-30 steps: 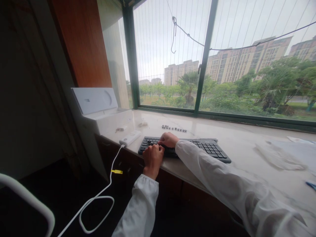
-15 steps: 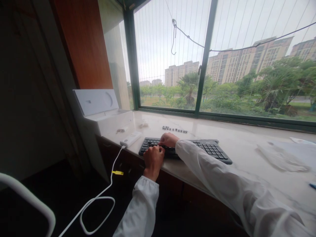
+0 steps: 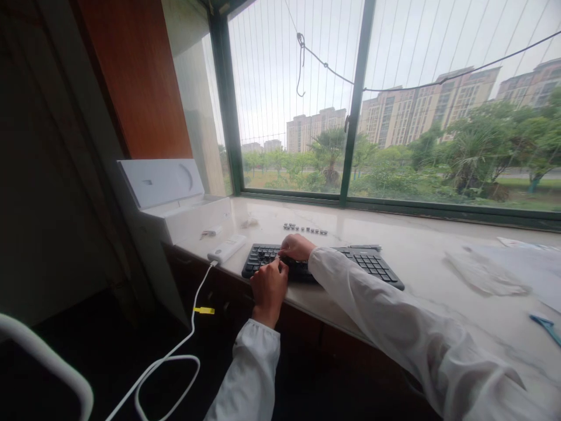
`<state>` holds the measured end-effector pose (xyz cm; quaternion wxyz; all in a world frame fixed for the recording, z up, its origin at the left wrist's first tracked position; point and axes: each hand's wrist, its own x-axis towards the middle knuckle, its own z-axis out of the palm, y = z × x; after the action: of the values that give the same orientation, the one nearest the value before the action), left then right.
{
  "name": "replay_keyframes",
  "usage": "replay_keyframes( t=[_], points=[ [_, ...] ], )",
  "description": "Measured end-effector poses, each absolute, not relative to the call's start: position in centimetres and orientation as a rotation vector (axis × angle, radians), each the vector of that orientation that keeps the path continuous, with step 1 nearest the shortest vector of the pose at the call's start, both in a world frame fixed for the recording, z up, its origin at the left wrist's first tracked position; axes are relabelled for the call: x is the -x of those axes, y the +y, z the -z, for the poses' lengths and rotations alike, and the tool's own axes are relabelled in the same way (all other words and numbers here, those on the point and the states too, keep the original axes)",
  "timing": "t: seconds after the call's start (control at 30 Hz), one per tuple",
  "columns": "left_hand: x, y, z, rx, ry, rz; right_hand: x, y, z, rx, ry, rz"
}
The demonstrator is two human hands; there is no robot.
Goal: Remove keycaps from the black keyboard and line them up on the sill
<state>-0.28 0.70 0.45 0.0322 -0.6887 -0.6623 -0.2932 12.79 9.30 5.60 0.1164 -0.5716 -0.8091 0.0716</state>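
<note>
A black keyboard [image 3: 374, 266] lies on the pale marble-patterned sill, its middle hidden by my hands and right sleeve. My left hand [image 3: 269, 287] is closed at the keyboard's near edge, fingertips pinched together over the left half of the keys. Just beyond it, my right hand [image 3: 297, 247] reaches over the keys with its fingers pinched together, tips close to those of the left. What either pinch holds is too small to make out. Behind the keyboard, several loose keycaps [image 3: 308, 229] stand in short rows.
To the left are an open white box [image 3: 195, 216], a white power bank [image 3: 227, 248] with a white cable [image 3: 193, 321] hanging off the edge, and a small white item [image 3: 211, 232]. At right lie a clear plastic bag [image 3: 486, 275], white paper [image 3: 521, 266] and a blue tool [image 3: 546, 324].
The view has turned slightly right, so more of the blue tool shows. Both hands stay over the keyboard; the left fingertips have risen a little towards the right ones.
</note>
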Motion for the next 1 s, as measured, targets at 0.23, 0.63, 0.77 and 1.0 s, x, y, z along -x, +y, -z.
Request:
replay_keyframes(
  t=[0.23,0.63,0.77,1.0],
  points=[
    [0.3,0.4,-0.3,2.095,-2.039,0.958,-14.4,9.1,-6.7,1.383,-2.470,-0.357],
    [0.8,-0.3,0.7,2.069,-2.056,1.007,-14.0,9.0,-6.3,1.385,-2.454,-0.414],
    [0.9,-1.1,1.9,2.046,-2.044,1.086,-14.5,8.9,-7.2,1.369,-2.414,-0.543],
    [1.2,-1.7,3.0,2.117,-1.947,1.208,-14.4,8.8,-6.7,1.389,-2.415,-0.601]
  ],
)
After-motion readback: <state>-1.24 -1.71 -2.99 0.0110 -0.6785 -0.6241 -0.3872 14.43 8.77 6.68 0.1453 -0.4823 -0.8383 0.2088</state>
